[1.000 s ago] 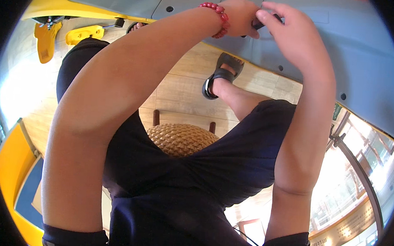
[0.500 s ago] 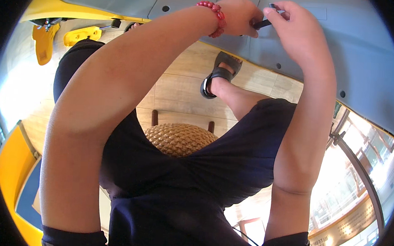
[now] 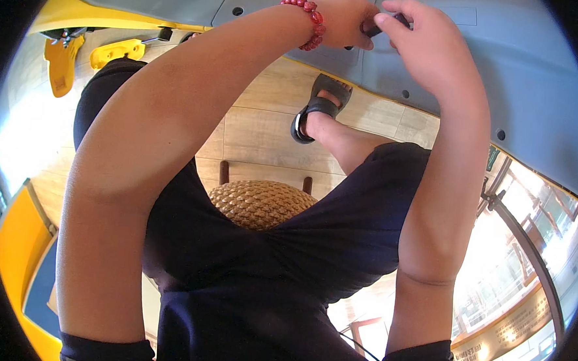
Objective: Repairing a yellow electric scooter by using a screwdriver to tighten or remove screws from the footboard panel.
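My left hand (image 3: 343, 20), with a red beaded bracelet (image 3: 316, 26) at its wrist, is closed around one end of a small black stick-shaped thing (image 3: 374, 31). Just to the right, my right hand (image 3: 432, 47) curls its thumb and fingers around the other end, where a dark part shows between them. Fingers cover much of the thing, so its exact kind cannot be made out. Both hands are over the grey-blue tabletop (image 3: 386, 74), near its yellow-trimmed edge.
Below me is a woven stool seat (image 3: 261, 204). A sandalled foot (image 3: 322, 107) rests on the wooden floor (image 3: 256, 126). Yellow pedal-like parts (image 3: 116, 52) are at the upper left, a yellow-and-blue panel (image 3: 21, 232) at the lower left. Dark round holes dot the tabletop.
My right hand has come slightly closer to the left, and its fingers cover more of the black thing. Less of it shows between the hands.
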`<action>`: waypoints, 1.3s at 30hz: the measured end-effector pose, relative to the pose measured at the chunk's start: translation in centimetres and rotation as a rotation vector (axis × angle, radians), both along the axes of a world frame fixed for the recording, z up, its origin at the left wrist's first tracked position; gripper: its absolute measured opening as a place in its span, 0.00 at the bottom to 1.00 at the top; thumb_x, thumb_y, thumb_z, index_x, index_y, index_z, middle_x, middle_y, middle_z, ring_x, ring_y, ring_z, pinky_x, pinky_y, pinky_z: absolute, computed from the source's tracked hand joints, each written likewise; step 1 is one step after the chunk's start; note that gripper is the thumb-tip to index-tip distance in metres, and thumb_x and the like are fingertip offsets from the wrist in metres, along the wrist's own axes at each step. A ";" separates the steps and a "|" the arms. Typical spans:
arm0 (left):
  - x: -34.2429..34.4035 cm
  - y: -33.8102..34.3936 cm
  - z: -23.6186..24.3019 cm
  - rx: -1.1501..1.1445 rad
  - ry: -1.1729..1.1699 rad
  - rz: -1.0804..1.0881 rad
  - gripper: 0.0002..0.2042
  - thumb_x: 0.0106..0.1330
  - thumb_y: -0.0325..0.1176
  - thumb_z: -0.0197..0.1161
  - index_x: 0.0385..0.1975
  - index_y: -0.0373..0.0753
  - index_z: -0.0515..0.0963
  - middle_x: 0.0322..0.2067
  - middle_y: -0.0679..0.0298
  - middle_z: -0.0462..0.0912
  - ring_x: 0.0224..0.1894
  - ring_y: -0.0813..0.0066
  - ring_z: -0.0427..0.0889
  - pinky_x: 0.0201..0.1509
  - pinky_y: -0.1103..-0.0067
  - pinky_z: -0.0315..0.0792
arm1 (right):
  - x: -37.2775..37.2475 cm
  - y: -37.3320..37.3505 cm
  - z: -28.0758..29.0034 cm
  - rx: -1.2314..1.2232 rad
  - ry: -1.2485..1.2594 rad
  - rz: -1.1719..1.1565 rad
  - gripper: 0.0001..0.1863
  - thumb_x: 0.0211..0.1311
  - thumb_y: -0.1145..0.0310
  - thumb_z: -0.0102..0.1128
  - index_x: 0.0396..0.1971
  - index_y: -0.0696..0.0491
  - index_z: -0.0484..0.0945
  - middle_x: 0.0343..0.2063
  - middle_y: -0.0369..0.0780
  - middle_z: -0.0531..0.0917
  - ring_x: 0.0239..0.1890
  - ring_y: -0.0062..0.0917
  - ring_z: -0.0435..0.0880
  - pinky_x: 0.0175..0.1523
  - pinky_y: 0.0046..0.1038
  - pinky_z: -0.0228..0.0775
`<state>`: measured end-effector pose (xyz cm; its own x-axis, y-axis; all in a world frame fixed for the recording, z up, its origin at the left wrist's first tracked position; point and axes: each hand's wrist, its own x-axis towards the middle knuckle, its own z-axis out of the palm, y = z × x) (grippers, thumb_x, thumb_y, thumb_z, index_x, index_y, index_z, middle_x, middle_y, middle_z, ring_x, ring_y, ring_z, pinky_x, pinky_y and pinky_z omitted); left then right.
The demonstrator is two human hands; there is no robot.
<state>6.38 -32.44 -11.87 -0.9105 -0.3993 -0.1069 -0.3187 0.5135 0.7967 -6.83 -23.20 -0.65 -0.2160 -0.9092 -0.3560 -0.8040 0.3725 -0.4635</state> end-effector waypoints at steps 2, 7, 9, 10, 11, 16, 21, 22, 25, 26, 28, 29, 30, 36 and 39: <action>-0.2 0.0 0.5 -0.003 -0.106 0.012 0.16 0.58 0.40 0.72 0.43 0.39 0.83 0.37 0.51 0.88 0.44 0.50 0.87 0.50 0.62 0.78 | 0.1 -0.2 0.2 0.068 0.013 -0.071 0.19 0.71 0.61 0.61 0.53 0.57 0.84 0.36 0.40 0.87 0.35 0.24 0.84 0.44 0.29 0.76; -0.1 0.2 -0.3 -0.039 -0.089 -0.027 0.16 0.60 0.41 0.71 0.43 0.39 0.84 0.37 0.52 0.89 0.43 0.51 0.87 0.49 0.62 0.79 | -0.1 -0.6 0.7 0.125 -0.004 0.001 0.15 0.71 0.66 0.59 0.52 0.55 0.84 0.37 0.41 0.88 0.37 0.25 0.85 0.46 0.29 0.76; -0.1 0.3 -0.7 -0.063 -0.024 -0.060 0.15 0.61 0.41 0.69 0.42 0.39 0.85 0.37 0.52 0.89 0.43 0.51 0.87 0.48 0.63 0.79 | 0.5 -0.5 1.1 0.048 -0.030 0.065 0.14 0.70 0.69 0.59 0.52 0.54 0.85 0.38 0.42 0.88 0.40 0.26 0.85 0.49 0.29 0.76; -0.1 0.2 -0.8 -0.060 -0.044 -0.072 0.14 0.62 0.41 0.69 0.41 0.39 0.86 0.37 0.52 0.89 0.43 0.51 0.87 0.48 0.63 0.79 | 1.1 -0.5 1.6 0.008 -0.041 0.097 0.14 0.70 0.70 0.59 0.52 0.54 0.85 0.39 0.42 0.88 0.41 0.26 0.86 0.50 0.29 0.76; -0.1 0.2 -0.9 -0.058 -0.065 -0.083 0.14 0.62 0.41 0.68 0.41 0.39 0.86 0.37 0.51 0.89 0.43 0.52 0.87 0.49 0.63 0.79 | 1.7 -0.5 2.1 0.023 -0.043 -0.002 0.13 0.70 0.69 0.59 0.50 0.57 0.84 0.39 0.46 0.88 0.41 0.31 0.87 0.50 0.32 0.76; -0.2 0.2 -0.2 -0.058 -0.108 -0.066 0.13 0.61 0.40 0.69 0.40 0.39 0.87 0.37 0.52 0.89 0.44 0.52 0.87 0.50 0.64 0.79 | 4.4 -0.2 5.0 -0.023 0.113 -0.149 0.15 0.71 0.67 0.59 0.45 0.64 0.83 0.40 0.55 0.87 0.42 0.42 0.89 0.50 0.36 0.78; -0.1 0.3 -0.1 -0.040 -0.132 -0.070 0.14 0.61 0.40 0.70 0.41 0.39 0.87 0.37 0.51 0.89 0.45 0.52 0.87 0.50 0.64 0.79 | 4.1 -1.3 5.2 0.129 0.061 -0.135 0.15 0.70 0.68 0.59 0.48 0.63 0.84 0.41 0.55 0.87 0.43 0.41 0.88 0.51 0.35 0.78; -0.1 0.3 -0.1 -0.051 -0.086 -0.057 0.14 0.61 0.40 0.69 0.42 0.39 0.87 0.38 0.51 0.89 0.45 0.52 0.87 0.50 0.64 0.79 | 3.9 -1.2 5.1 0.091 0.041 -0.124 0.15 0.70 0.68 0.59 0.48 0.62 0.84 0.41 0.55 0.87 0.42 0.41 0.89 0.50 0.35 0.78; -0.2 -0.1 -0.2 -0.068 -0.099 -0.037 0.14 0.61 0.40 0.69 0.42 0.39 0.86 0.38 0.51 0.89 0.45 0.52 0.87 0.50 0.64 0.79 | 2.8 -1.0 5.2 0.146 -0.066 -0.059 0.14 0.71 0.69 0.58 0.47 0.62 0.84 0.40 0.54 0.87 0.40 0.40 0.88 0.50 0.35 0.77; -0.3 -0.3 -0.2 -0.060 -0.207 -0.043 0.14 0.61 0.40 0.68 0.42 0.39 0.86 0.39 0.51 0.89 0.45 0.52 0.87 0.50 0.64 0.79 | 2.7 -1.1 5.2 0.181 -0.077 -0.045 0.14 0.71 0.69 0.58 0.47 0.61 0.85 0.40 0.54 0.88 0.40 0.39 0.88 0.50 0.35 0.77; -0.2 -0.5 -0.3 -0.033 -0.245 -0.040 0.13 0.61 0.39 0.68 0.42 0.39 0.86 0.39 0.51 0.89 0.45 0.51 0.87 0.49 0.63 0.79 | 2.7 -1.2 5.0 0.222 -0.049 -0.056 0.14 0.70 0.68 0.59 0.46 0.61 0.85 0.39 0.54 0.88 0.39 0.39 0.88 0.49 0.35 0.77; -0.1 -0.5 -0.3 -0.017 -0.175 -0.031 0.13 0.61 0.38 0.68 0.42 0.38 0.86 0.39 0.51 0.89 0.45 0.51 0.87 0.49 0.63 0.79 | 2.9 -1.4 5.0 0.200 -0.044 -0.066 0.14 0.70 0.68 0.60 0.46 0.61 0.85 0.38 0.54 0.88 0.39 0.39 0.88 0.49 0.35 0.77; -0.1 -0.5 -0.3 0.000 -0.106 -0.022 0.13 0.61 0.38 0.68 0.42 0.38 0.86 0.38 0.51 0.89 0.45 0.51 0.87 0.49 0.63 0.79 | 3.5 -1.3 4.7 0.093 -0.060 -0.089 0.14 0.70 0.67 0.60 0.46 0.61 0.85 0.37 0.54 0.88 0.38 0.39 0.88 0.48 0.36 0.77; 0.1 0.0 0.3 0.022 -0.067 0.010 0.12 0.61 0.37 0.68 0.40 0.37 0.84 0.37 0.51 0.88 0.44 0.50 0.87 0.48 0.63 0.79 | 4.3 -1.3 5.8 0.091 0.108 -0.228 0.17 0.69 0.66 0.61 0.45 0.66 0.84 0.36 0.58 0.86 0.38 0.42 0.88 0.48 0.38 0.77; 0.1 -0.1 0.7 0.002 -0.069 0.005 0.12 0.61 0.37 0.69 0.39 0.36 0.84 0.37 0.50 0.88 0.44 0.50 0.87 0.48 0.62 0.79 | 2.6 -1.5 5.4 0.309 0.077 -0.175 0.18 0.70 0.66 0.61 0.48 0.68 0.81 0.42 0.58 0.86 0.45 0.44 0.87 0.52 0.38 0.77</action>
<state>6.44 -32.49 -11.13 -0.8988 -0.4040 -0.1704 -0.3758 0.5098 0.7738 -4.23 -24.71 4.78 -0.3954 -0.7082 -0.5849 -0.7440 0.6204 -0.2483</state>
